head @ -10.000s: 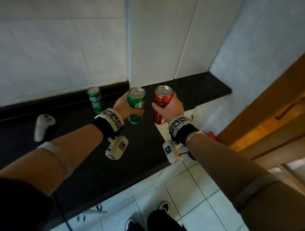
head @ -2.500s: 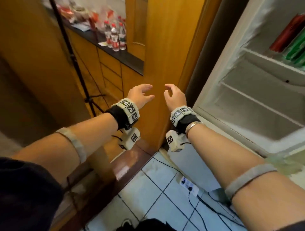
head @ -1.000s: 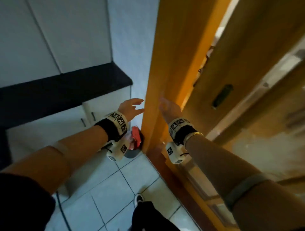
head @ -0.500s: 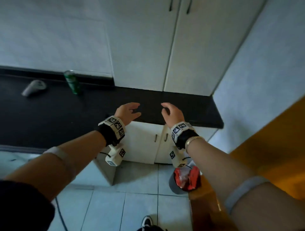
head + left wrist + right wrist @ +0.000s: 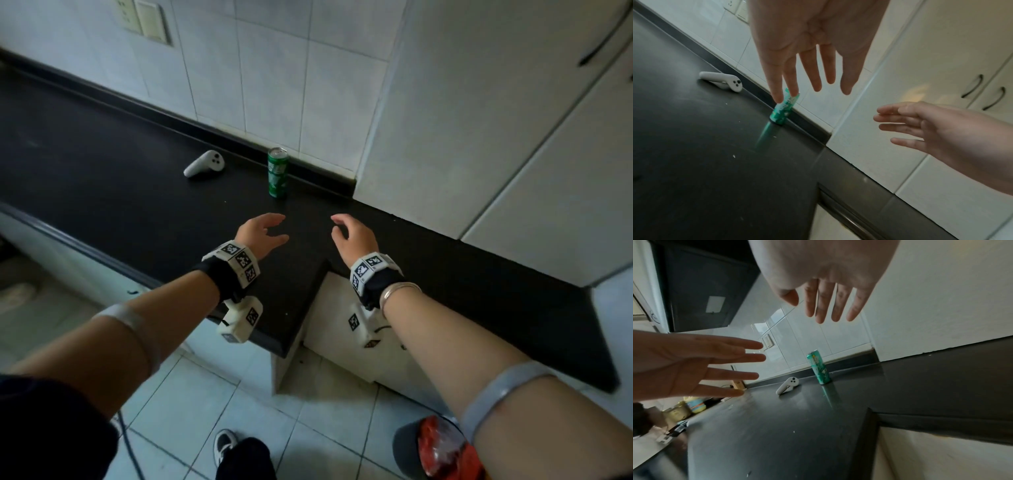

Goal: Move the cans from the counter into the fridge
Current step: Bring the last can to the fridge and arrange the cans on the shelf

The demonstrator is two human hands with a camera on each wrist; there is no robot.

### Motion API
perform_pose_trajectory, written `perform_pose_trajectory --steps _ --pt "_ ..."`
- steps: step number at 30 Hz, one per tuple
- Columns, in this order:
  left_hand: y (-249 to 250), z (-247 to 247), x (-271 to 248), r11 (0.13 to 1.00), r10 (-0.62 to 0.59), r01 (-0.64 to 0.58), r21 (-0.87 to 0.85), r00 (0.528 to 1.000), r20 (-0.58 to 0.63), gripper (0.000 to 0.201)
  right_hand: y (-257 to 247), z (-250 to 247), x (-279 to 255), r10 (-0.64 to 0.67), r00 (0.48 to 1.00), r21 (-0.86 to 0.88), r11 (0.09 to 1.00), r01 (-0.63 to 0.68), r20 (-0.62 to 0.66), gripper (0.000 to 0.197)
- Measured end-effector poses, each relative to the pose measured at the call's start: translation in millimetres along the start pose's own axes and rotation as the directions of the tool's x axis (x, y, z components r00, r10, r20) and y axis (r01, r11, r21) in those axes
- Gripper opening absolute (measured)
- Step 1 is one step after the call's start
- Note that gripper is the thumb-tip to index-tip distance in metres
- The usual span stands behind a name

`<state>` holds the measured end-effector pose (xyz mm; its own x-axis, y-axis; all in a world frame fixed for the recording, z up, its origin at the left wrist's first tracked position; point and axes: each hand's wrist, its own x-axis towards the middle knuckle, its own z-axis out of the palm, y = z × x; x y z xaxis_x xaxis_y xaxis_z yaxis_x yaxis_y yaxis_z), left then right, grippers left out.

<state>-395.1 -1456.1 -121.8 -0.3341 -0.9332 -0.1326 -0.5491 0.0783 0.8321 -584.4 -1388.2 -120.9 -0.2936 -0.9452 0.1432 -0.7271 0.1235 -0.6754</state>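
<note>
One green can [image 5: 277, 177] stands upright on the black counter [image 5: 102, 178], near the back edge where the counter meets the tiled wall [image 5: 274, 68]. Its white lettering is too blurred to read, so no brand can be told. One white handheld controller [image 5: 205, 164] lies on its side just to the left of the can, apart from it.

Both hands hover above the counter in front of the can, holding nothing. The left hand [image 5: 261, 233] has its fingers straight and spread apart (the wrist view shows this plainly), and the right hand [image 5: 352, 234] has its fingers extended and slightly apart too. Neither touches the can. Each wrist carries one band printed with black-and-white square markers [image 5: 239, 262].

On the floor stands one bin with a red bag [image 5: 442, 448].
</note>
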Motion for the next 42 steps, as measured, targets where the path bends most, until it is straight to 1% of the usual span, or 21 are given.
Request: perform_pose_trajectory --steps 3,7,12,16,20,24,28,32,36,38,42 --pt "-19 -32 33 1.0 -0.002 0.002 0.028 1.0 0.011 0.05 -19 31 35 0.006 1.0 -0.025 1.0 -0.006 -0.002 0.031" --pt "-38 -68 77 0.997 0.02 -0.023 0.07 0.999 0.041 0.052 -40 65 78 0.052 0.998 -0.051 0.997 -0.054 -0.023 0.032" --pt "-62 -92 127 0.998 0.0 -0.004 0.068 0.998 0.06 0.053 -49 99 118 0.118 0.992 -0.058 0.991 -0.12 -0.034 0.032" --pt "-77 -97 165 0.997 -0.017 0.011 0.075 0.997 0.079 0.054 -48 120 156 0.154 0.987 -0.049 0.987 -0.156 -0.042 0.032" --pt "-88 -102 202 0.995 -0.033 0.025 0.092 0.996 0.081 0.055 -44 144 199 0.209 0.978 -0.072 0.975 -0.209 -0.015 0.037" --pt "-96 -106 243 0.992 -0.055 0.043 0.118 0.994 0.097 0.054 -34 167 242 0.333 0.943 -0.098 0.938 -0.332 -0.004 0.047" --pt "-104 -103 274 0.989 -0.07 0.055 0.135 0.992 0.105 0.053 -22 185 275 0.412 0.911 -0.058 0.909 -0.413 -0.033 0.058" --pt "-113 -93 294 0.988 -0.088 0.07 0.139 0.988 0.127 0.051 -12 198 295 0.436 0.899 0.059 0.899 -0.433 -0.051 0.069" --pt "-118 -88 307 0.985 -0.099 0.075 0.155 0.983 0.152 0.05 -12 206 307 0.462 0.886 0.17 0.877 -0.449 -0.042 0.062" --pt "-118 -87 309 0.982 -0.11 0.081 0.168 0.98 0.169 0.05 -14 205 309 0.476 0.879 0.181 0.867 -0.464 -0.03 0.059" --pt "-113 -90 309 0.98 -0.096 0.06 0.189 0.978 0.186 0.05 -22 197 305 0.48 0.875 0.16 0.871 -0.465 -0.066 0.06"
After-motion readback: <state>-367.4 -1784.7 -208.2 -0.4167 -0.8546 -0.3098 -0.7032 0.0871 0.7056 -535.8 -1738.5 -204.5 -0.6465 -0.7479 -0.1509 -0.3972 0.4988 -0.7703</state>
